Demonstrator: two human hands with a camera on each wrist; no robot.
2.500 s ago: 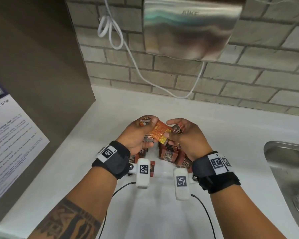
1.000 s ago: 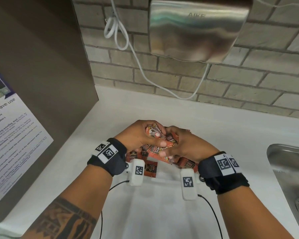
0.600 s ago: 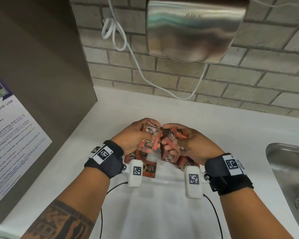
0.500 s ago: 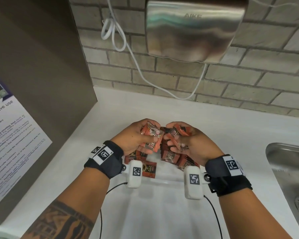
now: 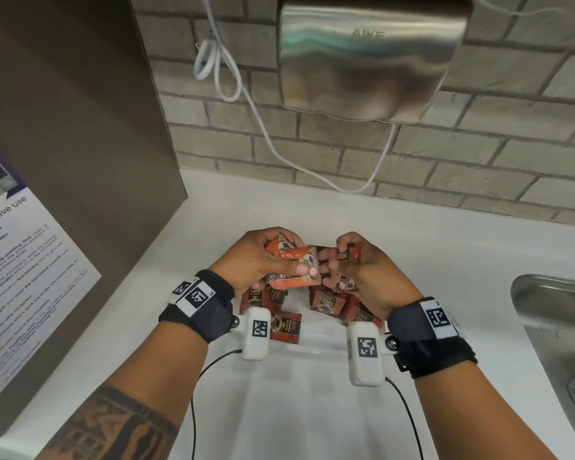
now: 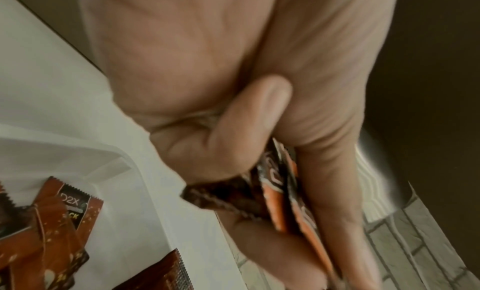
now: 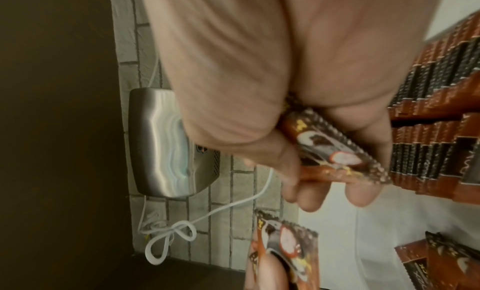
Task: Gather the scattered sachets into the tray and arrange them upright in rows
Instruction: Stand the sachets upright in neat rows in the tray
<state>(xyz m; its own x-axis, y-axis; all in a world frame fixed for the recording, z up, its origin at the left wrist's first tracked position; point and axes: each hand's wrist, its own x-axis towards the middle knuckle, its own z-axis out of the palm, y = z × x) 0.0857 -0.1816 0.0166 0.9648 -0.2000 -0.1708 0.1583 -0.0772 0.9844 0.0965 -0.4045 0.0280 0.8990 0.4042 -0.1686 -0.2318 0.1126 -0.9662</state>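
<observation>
Sachets (image 5: 291, 260) bunched in both hands above the clear tray (image 5: 316, 346), likely to square the edges before standing them in a row. Left hand (image 5: 256, 260) curled round a small stack, thumb clamping it against the fingers (image 6: 335, 192). Right hand (image 5: 365, 270) likewise closed on a few, face-out in the palm. More sachets (image 5: 326, 300) in the tray below: some upright and packed in rows, others loose or flat (image 5: 284, 328). Around: white counter (image 5: 445, 260), steel sink (image 5: 558, 327) at right, hand dryer (image 5: 369, 54) and cable (image 5: 246, 94) on the brick wall. Wrists crowding the tray's near edge.
</observation>
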